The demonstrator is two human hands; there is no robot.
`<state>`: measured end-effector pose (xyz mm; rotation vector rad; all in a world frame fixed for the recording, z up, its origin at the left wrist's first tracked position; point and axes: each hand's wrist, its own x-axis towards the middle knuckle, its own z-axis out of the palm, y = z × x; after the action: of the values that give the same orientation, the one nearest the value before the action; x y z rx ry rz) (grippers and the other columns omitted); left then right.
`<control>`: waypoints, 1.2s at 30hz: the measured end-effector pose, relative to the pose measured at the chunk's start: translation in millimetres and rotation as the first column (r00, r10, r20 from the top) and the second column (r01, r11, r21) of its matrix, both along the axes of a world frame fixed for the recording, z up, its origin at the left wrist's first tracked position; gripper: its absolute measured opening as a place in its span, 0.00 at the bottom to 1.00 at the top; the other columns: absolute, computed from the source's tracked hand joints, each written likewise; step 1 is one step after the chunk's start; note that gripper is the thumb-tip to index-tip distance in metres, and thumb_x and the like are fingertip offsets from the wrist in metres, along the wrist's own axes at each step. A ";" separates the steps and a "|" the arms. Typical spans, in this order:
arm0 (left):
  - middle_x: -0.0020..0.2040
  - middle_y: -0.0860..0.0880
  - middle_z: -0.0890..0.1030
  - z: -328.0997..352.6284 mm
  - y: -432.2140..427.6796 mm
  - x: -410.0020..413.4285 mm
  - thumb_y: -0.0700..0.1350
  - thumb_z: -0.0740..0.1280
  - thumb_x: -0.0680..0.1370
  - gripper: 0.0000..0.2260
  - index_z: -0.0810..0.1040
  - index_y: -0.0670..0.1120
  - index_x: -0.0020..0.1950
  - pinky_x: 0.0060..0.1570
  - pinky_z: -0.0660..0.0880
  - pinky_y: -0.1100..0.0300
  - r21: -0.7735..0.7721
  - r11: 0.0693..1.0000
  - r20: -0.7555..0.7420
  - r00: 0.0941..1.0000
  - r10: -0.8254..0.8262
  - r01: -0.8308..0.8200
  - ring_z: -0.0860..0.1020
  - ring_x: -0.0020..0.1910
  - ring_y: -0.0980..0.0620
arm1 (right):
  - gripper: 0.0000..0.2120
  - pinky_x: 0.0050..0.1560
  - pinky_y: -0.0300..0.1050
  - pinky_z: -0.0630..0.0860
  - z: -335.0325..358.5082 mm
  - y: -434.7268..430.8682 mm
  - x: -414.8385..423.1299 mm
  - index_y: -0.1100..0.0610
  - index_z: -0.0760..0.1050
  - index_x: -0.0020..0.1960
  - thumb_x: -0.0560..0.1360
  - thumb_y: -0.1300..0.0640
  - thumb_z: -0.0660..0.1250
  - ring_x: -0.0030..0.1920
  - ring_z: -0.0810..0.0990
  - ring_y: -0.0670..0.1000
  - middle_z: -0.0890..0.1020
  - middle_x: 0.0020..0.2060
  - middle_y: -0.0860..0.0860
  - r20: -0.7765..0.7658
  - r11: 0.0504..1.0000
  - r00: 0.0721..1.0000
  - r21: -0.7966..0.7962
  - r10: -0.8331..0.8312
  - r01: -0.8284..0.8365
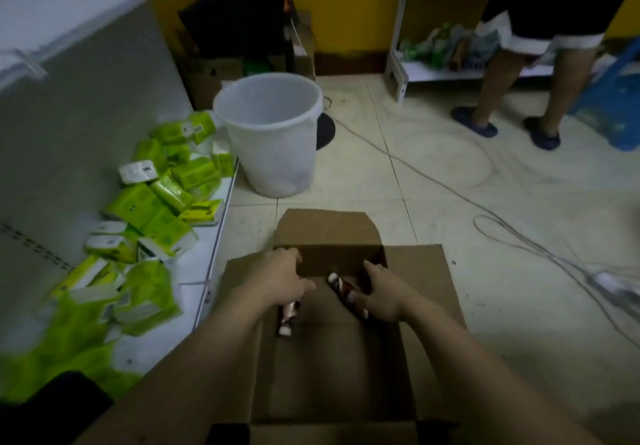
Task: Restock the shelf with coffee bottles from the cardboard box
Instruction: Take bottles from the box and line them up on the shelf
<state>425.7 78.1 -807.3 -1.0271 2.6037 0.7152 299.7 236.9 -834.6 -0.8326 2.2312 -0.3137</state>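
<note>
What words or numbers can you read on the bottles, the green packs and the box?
No text here can be read.
On the left coffee bottle, held by the left hand: label too blurred.
On the right coffee bottle, held by the right hand: label too blurred.
On the green packs: white labels, too small and blurred.
On the cardboard box: no print shows.

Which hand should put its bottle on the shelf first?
Left. The left hand holds a bottle nearest the shelf; the right hand holds a second bottle farther across the box.
</note>
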 end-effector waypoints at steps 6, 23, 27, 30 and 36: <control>0.61 0.47 0.79 -128.8 -14.8 -13.9 0.55 0.75 0.67 0.37 0.67 0.48 0.72 0.56 0.76 0.55 0.302 0.946 0.129 0.988 0.085 -0.121 0.79 0.56 0.48 | 0.38 0.71 0.53 0.66 -90.7 -8.9 -14.6 0.50 0.53 0.78 0.75 0.47 0.68 0.71 0.67 0.58 0.64 0.74 0.56 0.146 0.989 0.987 0.138 -0.074 0.054; 0.71 0.38 0.60 -311.2 -5.4 -33.1 0.46 0.72 0.71 0.47 0.43 0.48 0.79 0.65 0.67 0.49 -0.031 0.894 0.129 0.885 0.447 -0.447 0.65 0.68 0.41 | 0.26 0.66 0.50 0.70 -239.4 -57.7 -48.0 0.52 0.59 0.76 0.80 0.51 0.61 0.70 0.68 0.55 0.65 0.73 0.54 -0.161 0.977 0.971 0.092 -0.179 0.195; 0.68 0.40 0.61 -326.0 -1.0 -31.5 0.42 0.70 0.73 0.45 0.41 0.57 0.77 0.58 0.73 0.42 0.085 0.851 0.101 0.854 0.510 -0.518 0.71 0.63 0.37 | 0.27 0.61 0.48 0.73 -256.6 -63.2 -49.3 0.54 0.64 0.71 0.76 0.50 0.67 0.64 0.72 0.55 0.70 0.67 0.55 -0.210 0.957 0.966 0.216 -0.150 0.196; 0.69 0.39 0.63 -332.5 1.5 -30.3 0.38 0.70 0.73 0.45 0.42 0.58 0.77 0.58 0.73 0.40 0.201 0.796 0.004 0.813 0.582 -0.571 0.73 0.62 0.36 | 0.26 0.55 0.49 0.76 -264.6 -67.7 -41.2 0.56 0.69 0.65 0.74 0.41 0.67 0.59 0.76 0.55 0.71 0.63 0.55 -0.164 0.936 0.964 0.249 -0.210 0.247; 0.72 0.41 0.67 -335.4 -1.0 -26.3 0.39 0.71 0.73 0.44 0.46 0.57 0.78 0.61 0.73 0.42 0.308 0.703 -0.001 0.738 0.675 -0.642 0.71 0.67 0.38 | 0.33 0.53 0.50 0.79 -282.3 -82.0 -34.8 0.53 0.67 0.68 0.68 0.45 0.75 0.57 0.77 0.55 0.65 0.67 0.55 -0.130 0.894 0.964 0.361 -0.232 0.264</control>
<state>399.4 77.0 -1142.7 -1.8883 2.0635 1.2987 264.9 154.9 -1116.9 -0.3601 2.3740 0.0377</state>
